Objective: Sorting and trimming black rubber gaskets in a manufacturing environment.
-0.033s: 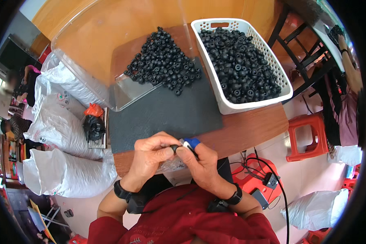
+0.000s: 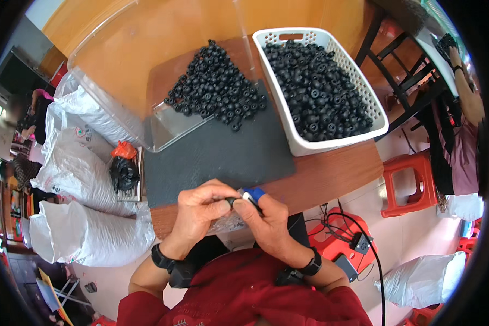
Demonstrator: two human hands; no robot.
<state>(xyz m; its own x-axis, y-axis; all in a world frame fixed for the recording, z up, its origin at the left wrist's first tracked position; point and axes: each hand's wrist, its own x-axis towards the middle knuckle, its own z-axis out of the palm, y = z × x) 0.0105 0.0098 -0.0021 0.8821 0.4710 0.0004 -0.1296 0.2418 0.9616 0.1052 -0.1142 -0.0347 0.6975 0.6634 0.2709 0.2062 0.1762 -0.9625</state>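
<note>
Nearest to where the person sits, I see a dark red shirt (image 2: 239,293) and two forearms with black bands at the wrists, both hands meeting over the front edge of the desk (image 2: 339,168). The left hand (image 2: 205,206) has its grip pinched tight, thumb against forefinger, on a small black piece (image 2: 230,201). The right hand (image 2: 267,216) curls its grip closed around a blue-and-white tool (image 2: 254,194), its thumb right beside that piece; the fingers hide much of both. Just beyond the hands lies a dark mat (image 2: 223,157). Farther across, a loose heap of black pieces (image 2: 217,87) spreads from the clear plastic container (image 2: 171,127) onto the mat. Right of the heap stands a white basket (image 2: 337,145) with perforated walls, filled with more black pieces (image 2: 320,92). Off the desk, bulging white sacks (image 2: 95,233) crowd the floor to the left, and a red stool (image 2: 410,185) stands to the right. Past the stool, a co-worker's bare arm (image 2: 469,98) reaches toward another surface.
</note>
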